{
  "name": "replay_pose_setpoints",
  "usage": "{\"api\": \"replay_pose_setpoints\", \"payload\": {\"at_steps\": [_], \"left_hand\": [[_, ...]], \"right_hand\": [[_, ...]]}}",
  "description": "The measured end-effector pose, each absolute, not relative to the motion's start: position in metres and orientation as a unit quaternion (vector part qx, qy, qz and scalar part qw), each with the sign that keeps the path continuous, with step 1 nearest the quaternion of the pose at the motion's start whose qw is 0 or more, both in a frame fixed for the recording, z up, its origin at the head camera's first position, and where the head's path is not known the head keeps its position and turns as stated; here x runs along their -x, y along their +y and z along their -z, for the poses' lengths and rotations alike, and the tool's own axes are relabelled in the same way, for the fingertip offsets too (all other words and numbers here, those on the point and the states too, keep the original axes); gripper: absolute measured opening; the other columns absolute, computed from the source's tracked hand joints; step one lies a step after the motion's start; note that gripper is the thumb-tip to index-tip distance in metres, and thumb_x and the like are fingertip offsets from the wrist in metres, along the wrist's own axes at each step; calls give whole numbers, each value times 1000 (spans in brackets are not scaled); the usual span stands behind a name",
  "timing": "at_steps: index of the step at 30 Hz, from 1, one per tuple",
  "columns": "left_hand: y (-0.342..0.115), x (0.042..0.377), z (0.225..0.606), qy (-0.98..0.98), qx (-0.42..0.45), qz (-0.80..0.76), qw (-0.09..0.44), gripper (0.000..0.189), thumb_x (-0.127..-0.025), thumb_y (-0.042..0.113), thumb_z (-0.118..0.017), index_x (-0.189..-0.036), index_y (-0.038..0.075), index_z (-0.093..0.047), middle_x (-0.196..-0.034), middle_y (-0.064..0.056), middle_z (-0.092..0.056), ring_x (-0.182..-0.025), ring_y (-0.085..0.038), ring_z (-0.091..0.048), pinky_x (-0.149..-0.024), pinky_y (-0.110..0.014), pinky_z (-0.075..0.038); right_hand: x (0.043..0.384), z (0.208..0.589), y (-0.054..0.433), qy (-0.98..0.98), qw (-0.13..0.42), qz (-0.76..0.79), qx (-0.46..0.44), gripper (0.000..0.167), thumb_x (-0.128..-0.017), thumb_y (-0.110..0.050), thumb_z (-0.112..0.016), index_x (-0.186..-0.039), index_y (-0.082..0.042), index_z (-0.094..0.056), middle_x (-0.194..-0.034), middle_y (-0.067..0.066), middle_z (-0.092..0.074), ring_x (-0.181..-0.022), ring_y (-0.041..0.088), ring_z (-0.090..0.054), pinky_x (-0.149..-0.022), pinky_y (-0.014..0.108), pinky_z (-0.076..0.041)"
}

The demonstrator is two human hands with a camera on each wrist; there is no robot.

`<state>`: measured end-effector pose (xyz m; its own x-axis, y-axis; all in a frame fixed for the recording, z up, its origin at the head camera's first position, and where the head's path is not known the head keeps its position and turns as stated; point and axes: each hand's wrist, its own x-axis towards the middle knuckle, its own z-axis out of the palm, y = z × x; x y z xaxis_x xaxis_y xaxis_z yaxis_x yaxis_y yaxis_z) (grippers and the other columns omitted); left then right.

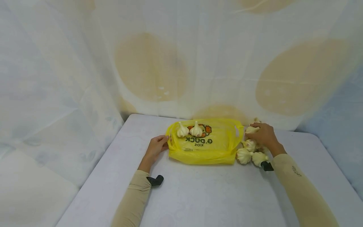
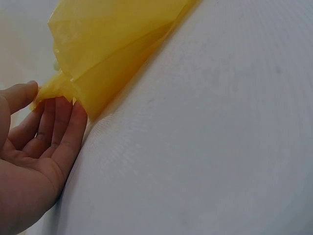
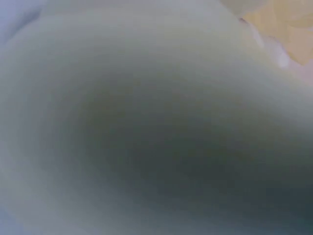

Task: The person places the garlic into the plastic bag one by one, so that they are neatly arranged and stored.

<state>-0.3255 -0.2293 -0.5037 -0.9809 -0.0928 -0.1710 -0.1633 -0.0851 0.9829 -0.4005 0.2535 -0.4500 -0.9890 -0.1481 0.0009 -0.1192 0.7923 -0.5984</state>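
A yellow plastic bag with a duck print and mirrored lettering lies flat on the table. On its upper left part sit two garlic bulbs, a left one and a right one. My left hand pinches the bag's left edge; in the left wrist view the thumb and fingers hold the gathered yellow plastic. To the right of the bag, my right hand grips a garlic bulb from above. Several more garlic bulbs lie below and behind that hand, partly hidden by it.
The white table meets a hanging patterned curtain at its far edge. Dark wrist cameras sit on the left wrist and right wrist. A large pale blur fills most of the right wrist view.
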Motion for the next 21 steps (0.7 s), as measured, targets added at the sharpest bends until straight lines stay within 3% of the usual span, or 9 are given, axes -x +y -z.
{"api": "replay_pose_setpoints", "payload": {"at_steps": [6, 14, 21], "left_hand": [[-231, 329, 508, 673, 86, -734, 31, 31, -97, 27, -63, -115, 2, -67, -110, -14, -66, -98, -24, -64, -83, -33, -56], [-231, 328, 508, 676, 90, -731, 31, 31, -97, 27, -63, -116, 3, -67, -110, -13, -67, -98, -23, -64, -83, -32, -56], [-230, 329, 508, 674, 92, -732, 29, 31, -97, 27, -63, -117, 3, -67, -112, -13, -66, -99, -23, -64, -83, -33, -56]], "right_hand": [[397, 444, 254, 944, -40, 319, 68, 73, -82, -40, -78, -133, 3, -48, -128, 35, -50, -112, 49, -49, -86, 60, -47], [393, 430, 251, 942, -89, 317, 71, 80, -81, -44, -78, -133, 9, -48, -126, 33, -52, -109, 47, -52, -83, 58, -49], [387, 408, 240, 926, -167, 327, 91, 71, -81, -42, -78, -129, 5, -56, -121, 27, -59, -106, 43, -56, -82, 58, -49]]}}
